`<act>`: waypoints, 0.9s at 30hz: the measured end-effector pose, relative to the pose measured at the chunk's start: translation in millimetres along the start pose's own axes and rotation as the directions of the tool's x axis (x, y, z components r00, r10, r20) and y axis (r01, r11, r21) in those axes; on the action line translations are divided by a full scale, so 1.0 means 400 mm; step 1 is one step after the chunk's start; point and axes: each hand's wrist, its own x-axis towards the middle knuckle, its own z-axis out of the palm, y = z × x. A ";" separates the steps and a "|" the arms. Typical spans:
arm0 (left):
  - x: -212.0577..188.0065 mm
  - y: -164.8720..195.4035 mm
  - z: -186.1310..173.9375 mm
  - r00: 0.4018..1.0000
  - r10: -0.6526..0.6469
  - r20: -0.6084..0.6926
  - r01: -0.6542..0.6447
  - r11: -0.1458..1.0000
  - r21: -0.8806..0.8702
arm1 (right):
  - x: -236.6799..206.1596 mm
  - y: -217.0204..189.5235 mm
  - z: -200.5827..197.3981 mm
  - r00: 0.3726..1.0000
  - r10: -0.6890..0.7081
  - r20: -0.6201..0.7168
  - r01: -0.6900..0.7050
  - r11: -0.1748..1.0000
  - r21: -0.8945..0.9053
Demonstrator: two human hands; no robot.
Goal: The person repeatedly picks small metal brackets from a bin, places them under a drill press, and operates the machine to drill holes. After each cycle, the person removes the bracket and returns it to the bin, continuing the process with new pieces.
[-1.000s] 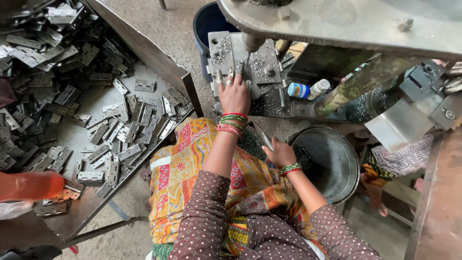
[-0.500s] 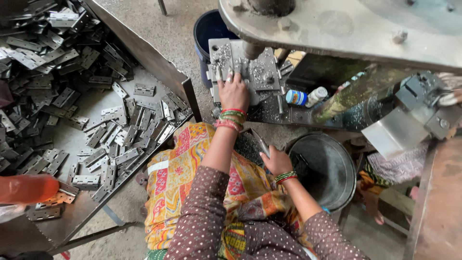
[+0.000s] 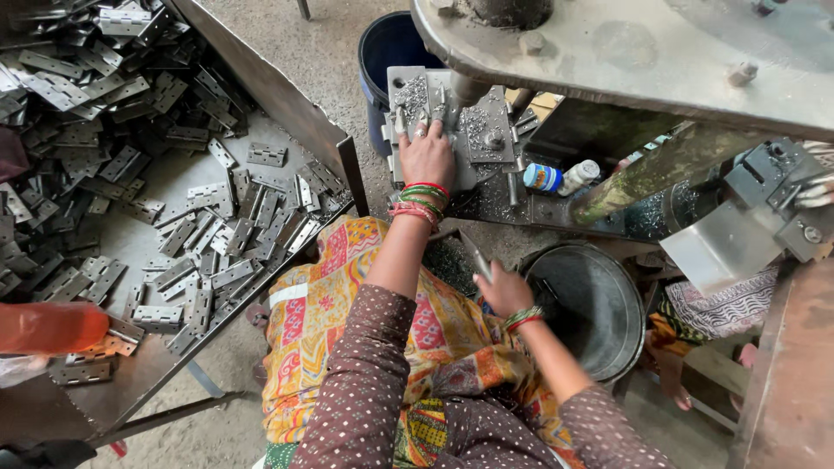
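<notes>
1. Machine frame [image 3: 660, 61] of thick grey metal crosses the far right, rough and bolted, above the work.
2. Desk [image 3: 165, 365] at the left is a flat steel sheet with a raised dark edge; it carries a loose heap of hinges [image 3: 130, 165], flat grey rectangular leaves with small holes, thickest toward the far left.
3. Round metal tub [image 3: 599, 304] stands near right of the lap, dull grey inside; its contents cannot be made out.
4. Dark blue bucket [image 3: 387, 52] stands far, behind the die plate; its inside is in shadow.
5. Die plate [image 3: 486, 143], a grey steel block strewn with bright metal chips, sits centre-far under the frame.
6. Left hand [image 3: 427, 158] lies spread flat on the die plate, fingers pressed onto a small metal piece, not clearly seen.
7. Right hand [image 3: 506, 291] is closed round a thin metal rod [image 3: 476, 256], near the tub's left rim.
</notes>
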 end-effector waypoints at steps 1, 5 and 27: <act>0.000 -0.002 -0.001 1.000 0.003 0.024 -0.003 1.000 -0.008 | -0.004 0.001 0.021 0.996 -0.027 -0.081 0.026 1.000 -0.011; -0.027 -0.008 -0.025 0.972 -0.029 0.232 0.047 0.996 -0.074 | 0.004 0.037 0.083 0.978 -0.110 -0.179 0.111 0.994 -0.002; -0.517 -0.796 -0.156 0.716 -0.630 -0.301 0.696 0.682 0.227 | -0.013 -0.119 -0.117 0.995 0.076 0.062 -0.075 0.997 -0.013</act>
